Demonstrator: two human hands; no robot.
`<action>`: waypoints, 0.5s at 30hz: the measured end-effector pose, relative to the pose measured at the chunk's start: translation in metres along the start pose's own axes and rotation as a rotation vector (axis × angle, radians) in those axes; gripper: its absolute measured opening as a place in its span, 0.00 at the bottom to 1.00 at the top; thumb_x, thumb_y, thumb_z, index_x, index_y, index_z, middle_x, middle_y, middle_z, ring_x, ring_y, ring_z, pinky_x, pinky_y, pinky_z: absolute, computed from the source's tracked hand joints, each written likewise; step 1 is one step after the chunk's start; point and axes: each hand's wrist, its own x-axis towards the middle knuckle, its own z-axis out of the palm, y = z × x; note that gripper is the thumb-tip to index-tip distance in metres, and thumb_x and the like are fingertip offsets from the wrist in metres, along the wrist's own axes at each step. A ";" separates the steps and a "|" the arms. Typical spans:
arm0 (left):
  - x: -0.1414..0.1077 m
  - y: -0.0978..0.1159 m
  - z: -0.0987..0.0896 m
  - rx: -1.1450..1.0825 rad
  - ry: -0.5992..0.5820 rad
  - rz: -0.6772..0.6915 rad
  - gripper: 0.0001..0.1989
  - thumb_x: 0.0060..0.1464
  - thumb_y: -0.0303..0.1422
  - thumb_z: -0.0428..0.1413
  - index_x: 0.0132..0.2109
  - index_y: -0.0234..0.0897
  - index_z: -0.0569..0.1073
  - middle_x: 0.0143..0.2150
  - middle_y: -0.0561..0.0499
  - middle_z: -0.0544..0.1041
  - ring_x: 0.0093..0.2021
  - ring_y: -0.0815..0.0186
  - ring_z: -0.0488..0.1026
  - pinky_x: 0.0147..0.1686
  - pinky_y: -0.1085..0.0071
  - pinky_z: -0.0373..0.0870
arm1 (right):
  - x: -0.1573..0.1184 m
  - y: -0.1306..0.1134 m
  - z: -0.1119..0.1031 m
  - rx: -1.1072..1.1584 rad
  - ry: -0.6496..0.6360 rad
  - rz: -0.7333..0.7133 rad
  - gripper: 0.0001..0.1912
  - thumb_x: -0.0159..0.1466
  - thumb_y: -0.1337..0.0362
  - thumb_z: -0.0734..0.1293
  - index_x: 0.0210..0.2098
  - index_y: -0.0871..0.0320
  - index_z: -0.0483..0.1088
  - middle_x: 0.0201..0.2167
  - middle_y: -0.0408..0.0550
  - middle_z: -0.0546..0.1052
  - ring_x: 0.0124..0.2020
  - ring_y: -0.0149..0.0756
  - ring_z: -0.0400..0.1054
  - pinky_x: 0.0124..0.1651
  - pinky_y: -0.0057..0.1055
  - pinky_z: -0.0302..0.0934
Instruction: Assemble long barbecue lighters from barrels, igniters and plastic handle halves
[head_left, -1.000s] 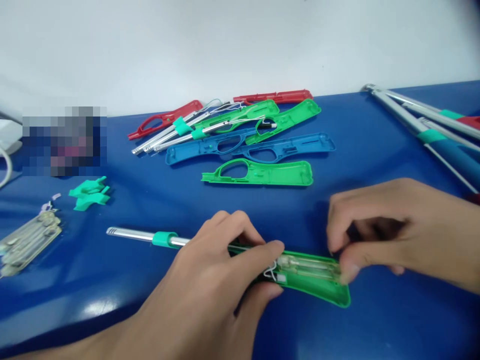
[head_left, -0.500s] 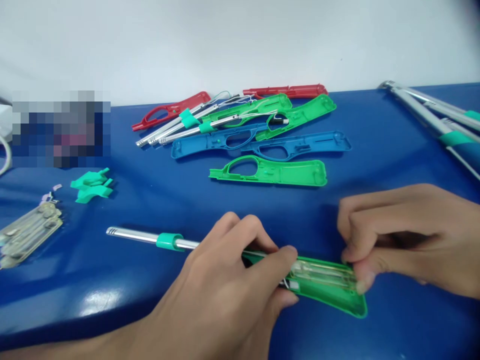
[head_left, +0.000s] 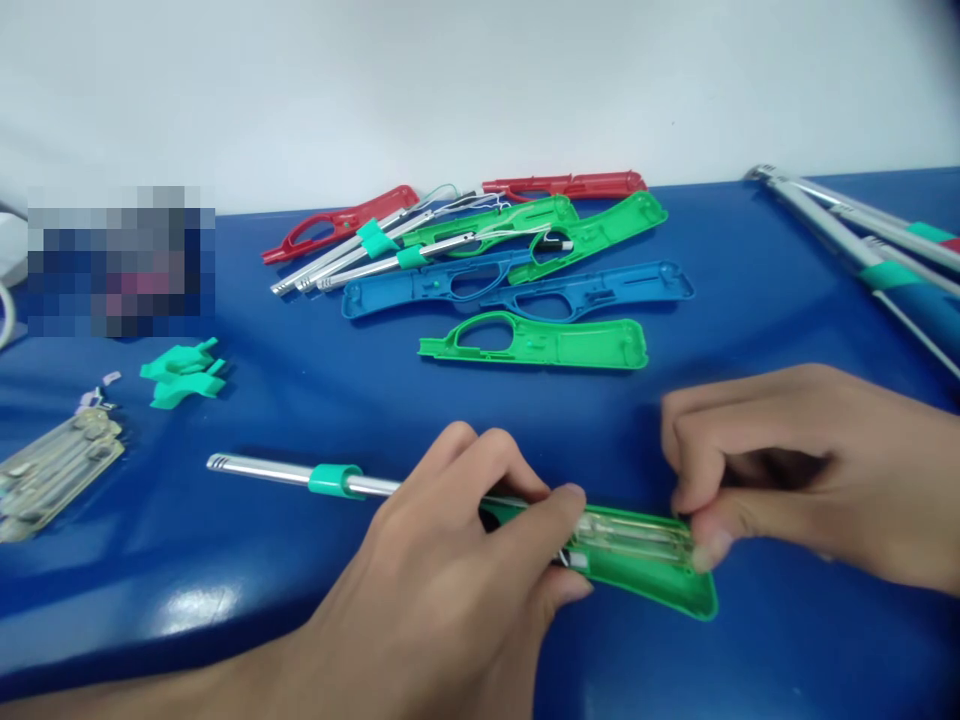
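Note:
My left hand (head_left: 465, 540) is closed around a green lighter handle half (head_left: 660, 585), its open side facing up. From this half a silver metal tube (head_left: 262, 468) with a turquoise sliding collar (head_left: 335, 480) runs out to the left. A clear fuel tank (head_left: 637, 537) lies inside the green half, along its upper edge. A small black-and-white part (head_left: 571, 558) shows beside my left thumb. My right hand (head_left: 795, 480) pinches at the right end of the tank, by the shell's rim; its fingertips partly hide that end.
Green (head_left: 540, 340), blue (head_left: 600, 290) and red (head_left: 570, 185) handle halves lie behind, with several metal tubes (head_left: 397, 262) and wires among them. Turquoise pieces (head_left: 184, 372) and clear tanks (head_left: 60, 470) are at left. Assembled-looking lighters (head_left: 847, 235) lie at far right.
The right end of the green half and my right hand have shifted slightly left and up in view. Both hands keep their grip.

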 end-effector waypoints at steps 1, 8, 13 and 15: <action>0.000 -0.002 0.000 -0.014 -0.018 0.014 0.09 0.66 0.25 0.58 0.47 0.42 0.81 0.40 0.52 0.75 0.34 0.65 0.70 0.32 0.66 0.71 | 0.000 -0.001 0.000 0.018 0.005 -0.001 0.15 0.68 0.51 0.74 0.27 0.49 0.76 0.27 0.39 0.73 0.26 0.31 0.65 0.28 0.34 0.53; -0.002 -0.010 0.001 0.012 0.037 0.122 0.13 0.72 0.29 0.55 0.60 0.38 0.74 0.43 0.54 0.76 0.40 0.67 0.73 0.46 0.67 0.75 | -0.007 0.004 0.001 -0.007 0.017 0.001 0.17 0.68 0.43 0.74 0.31 0.47 0.79 0.29 0.39 0.74 0.27 0.31 0.65 0.29 0.34 0.55; -0.008 -0.005 -0.001 0.063 0.001 0.107 0.17 0.73 0.31 0.56 0.65 0.38 0.71 0.45 0.52 0.77 0.43 0.66 0.75 0.50 0.67 0.76 | -0.011 0.008 0.000 0.003 0.009 0.048 0.16 0.65 0.41 0.75 0.34 0.45 0.80 0.30 0.39 0.75 0.26 0.32 0.65 0.28 0.34 0.55; -0.010 -0.003 -0.002 0.075 0.003 0.093 0.18 0.73 0.31 0.56 0.66 0.38 0.70 0.46 0.52 0.78 0.43 0.66 0.75 0.52 0.67 0.77 | -0.010 0.007 0.000 0.020 0.000 0.061 0.17 0.64 0.40 0.76 0.35 0.45 0.79 0.31 0.40 0.76 0.24 0.33 0.62 0.26 0.34 0.54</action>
